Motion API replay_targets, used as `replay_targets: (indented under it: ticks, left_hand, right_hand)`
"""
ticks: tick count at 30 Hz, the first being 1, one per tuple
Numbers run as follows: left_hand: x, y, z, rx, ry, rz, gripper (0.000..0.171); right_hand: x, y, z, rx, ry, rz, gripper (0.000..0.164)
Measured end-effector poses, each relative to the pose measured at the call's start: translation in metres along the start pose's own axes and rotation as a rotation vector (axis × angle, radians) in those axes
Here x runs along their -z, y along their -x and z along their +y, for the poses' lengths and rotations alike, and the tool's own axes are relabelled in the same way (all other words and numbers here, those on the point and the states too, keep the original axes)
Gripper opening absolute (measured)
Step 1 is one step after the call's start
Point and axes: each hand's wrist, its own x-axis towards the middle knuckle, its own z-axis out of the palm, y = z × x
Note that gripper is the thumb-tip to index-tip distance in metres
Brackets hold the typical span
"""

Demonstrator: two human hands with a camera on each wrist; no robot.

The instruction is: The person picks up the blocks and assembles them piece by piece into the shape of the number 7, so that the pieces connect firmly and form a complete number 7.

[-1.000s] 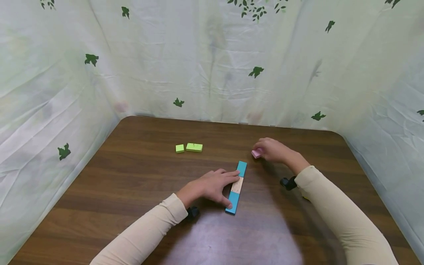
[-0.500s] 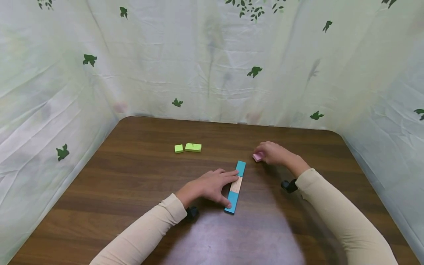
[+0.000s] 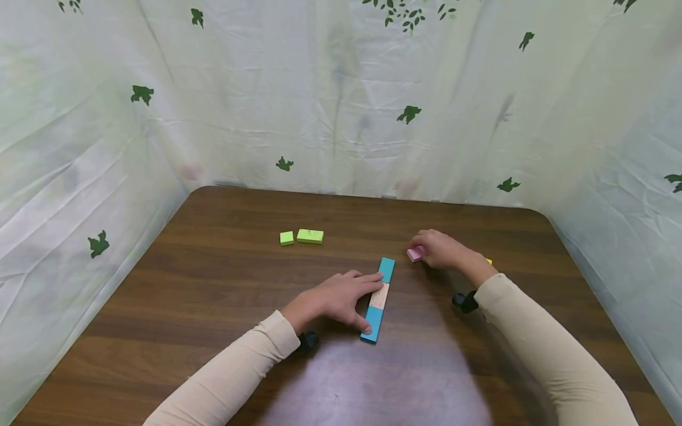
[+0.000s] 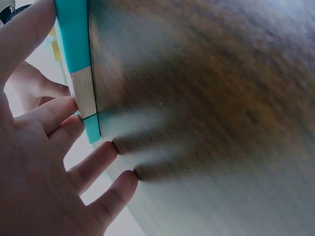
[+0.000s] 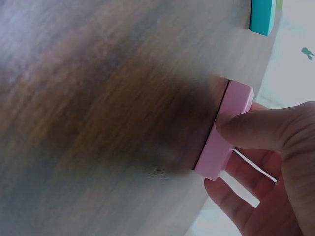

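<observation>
A row of blocks lies on the table: a blue block [image 3: 372, 323] nearest me, a plain wooden block [image 3: 379, 296] in the middle and another blue block [image 3: 387, 268] at the far end. My left hand [image 3: 341, 299] is spread along the row's left side, thumb touching the near blue block and fingertips by the wooden and far blue ones. Beyond the row and to the right, my right hand [image 3: 438, 248] pinches a pink block [image 5: 226, 130] between thumb and fingers. In the right wrist view the pink block sits low at the tabletop.
Farther back, a small green block [image 3: 286, 238] and a longer green block [image 3: 310, 236] lie side by side on the brown table [image 3: 224, 266]. A bit of something yellow [image 3: 489, 261] shows behind my right wrist. A pale leaf-patterned curtain [image 3: 298, 106] encloses the table.
My right hand has come slightly toward me with the pink block. A yellow edge now shows behind that wrist. The left hand and the row stay in place.
</observation>
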Motion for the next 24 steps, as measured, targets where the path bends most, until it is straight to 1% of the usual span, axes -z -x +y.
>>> replay_targets:
  ticks: [3, 6, 8, 11, 14, 18, 21, 24]
  left_hand:
    - [0.000, -0.001, 0.001, 0.001, 0.001, -0.004, 0.089]
    - [0.000, -0.002, 0.001, -0.001, 0.003, -0.008, 0.089]
    - [0.000, -0.003, 0.002, -0.004, 0.005, -0.007, 0.089]
    - [0.001, -0.002, 0.002, -0.004, 0.013, -0.002, 0.089]
    - [0.002, -0.001, 0.001, -0.002, 0.021, 0.004, 0.089]
    - [0.003, -0.001, 0.001, -0.002, 0.028, 0.006, 0.088]
    - [0.003, -0.001, 0.002, -0.003, 0.032, 0.003, 0.088]
    - [0.002, -0.002, 0.002, -0.006, 0.030, 0.004, 0.088]
  right_hand:
    - [0.001, 0.002, -0.001, -0.026, 0.003, -0.017, 0.031]
    - [0.006, 0.006, -0.002, -0.029, 0.004, -0.034, 0.032]
    - [0.012, 0.011, -0.002, -0.030, 0.000, -0.029, 0.033]
    - [0.026, 0.021, 0.000, -0.021, 0.001, 0.000, 0.033]
    - [0.042, 0.035, 0.005, -0.026, 0.017, 0.026, 0.034]
    - [0.057, 0.060, 0.011, -0.070, 0.025, 0.029, 0.037]
    - [0.063, 0.081, 0.014, -0.113, 0.033, 0.024, 0.037]
    - [0.064, 0.102, 0.017, -0.143, 0.054, 0.019, 0.037]
